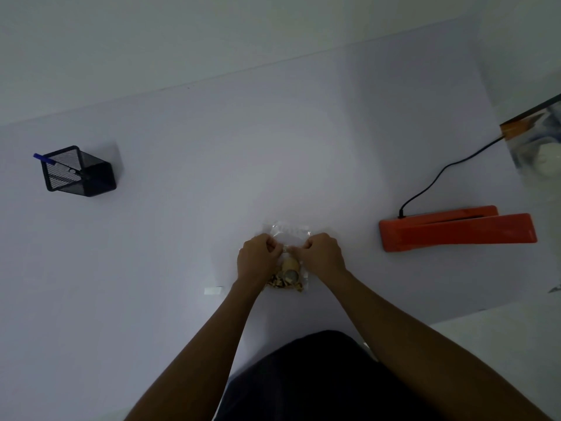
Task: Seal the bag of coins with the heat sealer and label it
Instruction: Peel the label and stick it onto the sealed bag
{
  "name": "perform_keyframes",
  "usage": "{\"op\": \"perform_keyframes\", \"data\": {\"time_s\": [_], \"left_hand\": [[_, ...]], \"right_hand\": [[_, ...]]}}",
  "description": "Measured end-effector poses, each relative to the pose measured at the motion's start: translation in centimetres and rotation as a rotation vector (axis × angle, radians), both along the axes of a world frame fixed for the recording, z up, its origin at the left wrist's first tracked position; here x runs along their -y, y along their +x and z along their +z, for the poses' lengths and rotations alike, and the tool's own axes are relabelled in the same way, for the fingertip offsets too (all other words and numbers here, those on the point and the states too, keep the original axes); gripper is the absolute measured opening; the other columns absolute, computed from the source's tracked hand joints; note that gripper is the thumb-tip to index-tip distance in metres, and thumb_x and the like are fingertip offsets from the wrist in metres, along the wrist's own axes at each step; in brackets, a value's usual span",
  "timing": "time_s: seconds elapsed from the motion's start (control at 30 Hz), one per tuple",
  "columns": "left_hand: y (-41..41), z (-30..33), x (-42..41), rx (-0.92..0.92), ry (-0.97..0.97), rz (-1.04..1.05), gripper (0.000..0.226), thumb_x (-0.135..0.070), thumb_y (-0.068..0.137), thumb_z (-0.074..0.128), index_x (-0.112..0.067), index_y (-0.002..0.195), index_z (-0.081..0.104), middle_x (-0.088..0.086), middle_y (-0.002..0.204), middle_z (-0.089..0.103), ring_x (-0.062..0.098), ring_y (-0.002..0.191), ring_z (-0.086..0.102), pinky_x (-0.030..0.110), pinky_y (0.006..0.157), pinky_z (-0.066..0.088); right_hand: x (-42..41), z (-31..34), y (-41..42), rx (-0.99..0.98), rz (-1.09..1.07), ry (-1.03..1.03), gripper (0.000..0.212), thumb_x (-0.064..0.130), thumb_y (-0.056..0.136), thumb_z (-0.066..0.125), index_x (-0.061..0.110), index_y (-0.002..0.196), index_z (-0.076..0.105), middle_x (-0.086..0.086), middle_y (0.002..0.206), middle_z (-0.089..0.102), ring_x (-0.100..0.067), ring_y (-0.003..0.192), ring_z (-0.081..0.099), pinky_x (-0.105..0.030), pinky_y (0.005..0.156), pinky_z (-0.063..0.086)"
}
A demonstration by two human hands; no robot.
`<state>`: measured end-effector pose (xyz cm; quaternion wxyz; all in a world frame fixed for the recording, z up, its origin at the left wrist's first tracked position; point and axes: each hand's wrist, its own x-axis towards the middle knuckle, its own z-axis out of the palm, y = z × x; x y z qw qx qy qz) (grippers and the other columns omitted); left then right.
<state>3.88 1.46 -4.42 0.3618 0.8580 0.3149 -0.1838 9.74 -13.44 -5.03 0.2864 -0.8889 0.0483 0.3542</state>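
A clear plastic bag (287,233) lies on the white table (182,223) in front of me, with gold and silver coins (288,278) bunched at its near end. My left hand (256,258) and my right hand (321,256) both pinch the bag at its middle, fingers curled, knuckles close together. The bag's open far end sticks out beyond my fingers. An orange heat sealer (458,229) lies to the right, its black cord (437,177) running to the back right. A small white label (213,290) lies just left of my left wrist.
A black mesh pen holder (80,173) with a blue pen (44,159) stands at the far left. At the right edge, beyond the table, sits a clutter of unclear objects (537,141). The wall rises behind the table's far edge.
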Motion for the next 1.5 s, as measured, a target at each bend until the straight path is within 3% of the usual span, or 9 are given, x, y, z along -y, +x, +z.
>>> {"op": "perform_keyframes", "data": {"time_s": [0.2, 0.4, 0.67, 0.73, 0.8, 0.93, 1.0, 1.23, 1.5], "left_hand": [[0.1, 0.1, -0.2, 0.013, 0.01, 0.004, 0.034, -0.047, 0.077, 0.076, -0.019, 0.077, 0.058, -0.006, 0.069, 0.062, 0.014, 0.066, 0.059, 0.029, 0.062, 0.047], [0.4, -0.2, -1.0, 0.0, -0.047, 0.109, 0.028, -0.034, 0.073, 0.082, -0.017, 0.077, 0.061, -0.003, 0.073, 0.064, 0.016, 0.069, 0.061, 0.031, 0.065, 0.051], [0.1, -0.3, -1.6, -0.01, -0.036, 0.082, 0.026, -0.039, 0.076, 0.081, -0.022, 0.079, 0.061, -0.008, 0.072, 0.064, 0.012, 0.069, 0.062, 0.028, 0.062, 0.049], [0.1, -0.1, -1.5, -0.007, -0.034, 0.083, 0.025, -0.038, 0.076, 0.08, -0.022, 0.08, 0.061, -0.008, 0.072, 0.064, 0.012, 0.07, 0.061, 0.027, 0.061, 0.045], [0.1, -0.1, -1.4, -0.008, -0.035, 0.089, 0.025, -0.037, 0.076, 0.08, -0.022, 0.081, 0.062, -0.008, 0.072, 0.064, 0.011, 0.07, 0.061, 0.026, 0.061, 0.044], [0.1, -0.2, -1.4, -0.01, -0.026, 0.086, 0.025, -0.037, 0.076, 0.08, -0.022, 0.081, 0.061, -0.008, 0.072, 0.064, 0.012, 0.07, 0.061, 0.026, 0.059, 0.043], [0.1, -0.3, -1.5, -0.005, -0.026, 0.082, 0.025, -0.037, 0.076, 0.081, -0.022, 0.081, 0.062, -0.008, 0.072, 0.064, 0.012, 0.07, 0.061, 0.026, 0.059, 0.043], [0.2, -0.4, -1.7, -0.006, -0.042, 0.067, 0.024, -0.036, 0.076, 0.08, -0.021, 0.08, 0.062, -0.008, 0.071, 0.064, 0.012, 0.069, 0.061, 0.027, 0.061, 0.045], [0.1, -0.5, -1.4, 0.002, -0.034, 0.054, 0.023, -0.036, 0.078, 0.078, -0.022, 0.082, 0.06, -0.008, 0.072, 0.063, 0.013, 0.069, 0.06, 0.026, 0.061, 0.041]], "right_hand": [[0.1, -0.6, 0.2, -0.017, 0.0, -0.026, 0.066, 0.068, 0.064, 0.078, 0.021, 0.04, 0.039, 0.006, 0.04, 0.035, -0.012, 0.036, 0.037, -0.025, 0.043, 0.029], [0.4, -0.6, 0.1, -0.009, -0.005, -0.026, 0.064, 0.054, 0.07, 0.083, 0.019, 0.041, 0.038, 0.006, 0.04, 0.035, -0.011, 0.038, 0.038, -0.023, 0.043, 0.028], [1.5, -0.9, -0.4, 0.015, -0.082, 0.033, 0.046, 0.037, 0.078, 0.08, 0.014, 0.052, 0.05, -0.001, 0.052, 0.05, -0.013, 0.048, 0.047, -0.025, 0.052, 0.04], [1.5, -0.7, -0.6, 0.031, -0.126, 0.028, 0.048, 0.036, 0.079, 0.077, 0.017, 0.049, 0.044, 0.001, 0.049, 0.045, -0.012, 0.046, 0.042, -0.025, 0.051, 0.037], [1.0, -0.2, -0.7, 0.019, -0.154, -0.011, 0.053, 0.05, 0.078, 0.073, 0.02, 0.049, 0.041, 0.004, 0.048, 0.042, -0.014, 0.045, 0.043, -0.023, 0.049, 0.032], [-0.5, 0.3, -0.5, -0.02, -0.074, -0.14, 0.069, 0.082, 0.064, 0.063, 0.014, 0.075, 0.062, -0.003, 0.074, 0.065, -0.025, 0.071, 0.067, -0.025, 0.053, 0.039], [-0.7, 0.0, -0.4, -0.009, -0.058, -0.165, 0.071, 0.08, 0.065, 0.066, 0.011, 0.081, 0.064, -0.006, 0.08, 0.068, -0.027, 0.075, 0.068, -0.026, 0.054, 0.041], [0.0, 0.5, -0.2, 0.001, -0.075, -0.097, 0.056, 0.056, 0.078, 0.076, 0.021, 0.051, 0.042, 0.006, 0.049, 0.042, -0.011, 0.045, 0.043, -0.023, 0.042, 0.026], [-0.4, 1.1, -0.6, -0.042, -0.088, -0.132, 0.04, 0.056, 0.078, 0.062, 0.019, 0.065, 0.054, 0.0, 0.068, 0.056, -0.026, 0.071, 0.061, -0.028, 0.061, 0.045]]}}
